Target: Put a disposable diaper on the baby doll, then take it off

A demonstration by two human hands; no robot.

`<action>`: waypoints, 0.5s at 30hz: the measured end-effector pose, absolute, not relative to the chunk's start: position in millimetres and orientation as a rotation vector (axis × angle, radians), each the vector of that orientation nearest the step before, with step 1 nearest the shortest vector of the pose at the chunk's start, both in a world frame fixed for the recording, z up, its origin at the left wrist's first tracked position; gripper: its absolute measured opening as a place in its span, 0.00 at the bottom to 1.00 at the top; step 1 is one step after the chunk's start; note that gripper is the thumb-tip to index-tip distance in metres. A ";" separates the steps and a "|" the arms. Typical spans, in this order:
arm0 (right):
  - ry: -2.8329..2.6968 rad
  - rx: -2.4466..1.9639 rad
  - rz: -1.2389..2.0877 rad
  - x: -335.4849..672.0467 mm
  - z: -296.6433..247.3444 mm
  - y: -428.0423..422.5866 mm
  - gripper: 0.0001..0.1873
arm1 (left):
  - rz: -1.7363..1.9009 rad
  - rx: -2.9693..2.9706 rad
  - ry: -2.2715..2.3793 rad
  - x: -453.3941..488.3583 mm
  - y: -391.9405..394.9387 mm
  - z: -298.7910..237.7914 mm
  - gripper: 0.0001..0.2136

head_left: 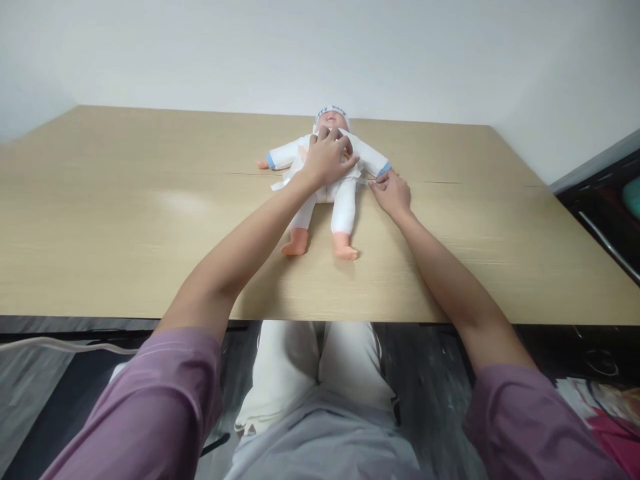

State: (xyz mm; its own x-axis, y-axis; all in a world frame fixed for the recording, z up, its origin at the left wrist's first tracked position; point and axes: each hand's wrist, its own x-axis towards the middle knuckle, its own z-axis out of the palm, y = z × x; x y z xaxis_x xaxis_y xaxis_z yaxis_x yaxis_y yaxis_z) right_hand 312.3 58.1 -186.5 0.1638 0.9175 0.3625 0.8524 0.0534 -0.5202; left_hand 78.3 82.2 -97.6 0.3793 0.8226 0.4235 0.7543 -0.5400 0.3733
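A baby doll (344, 207) lies on its back on the table, feet toward me. It wears a white outfit with blue cuffs and a white cap (331, 110) with blue print. My left hand (330, 157) rests over its chest, fingers bent and apart, covering most of the torso. Beside the doll's hip, just under the blue cuff on the right, my right hand (391, 192) pinches the end of a thin white strip (365, 181). Another white strip (278, 185) sticks out on the opposite side. The doll's hand on the right is hidden behind mine.
The wood-coloured table (125, 253) has a seam across it and meets a white wall (225, 53) at the back. Dark shelving (600, 193) stands at the right. Below the front edge are my legs, a pale cable (60, 343) and a pink item (617, 437).
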 end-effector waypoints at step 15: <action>-1.586 -1.840 0.199 299.9 -178.1 56.9 0.10 | 0.756 2.505 1.454 77.7 75.2 -92.4 0.23</action>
State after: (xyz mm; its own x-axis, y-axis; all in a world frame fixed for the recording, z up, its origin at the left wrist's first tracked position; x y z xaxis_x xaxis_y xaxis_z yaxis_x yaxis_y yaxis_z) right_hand 299.9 56.9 -178.1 0.2420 0.9184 0.3130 0.8128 -0.0156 -0.5823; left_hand 77.7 75.2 -92.4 0.4040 0.8456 0.3488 0.7712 -0.5199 0.3672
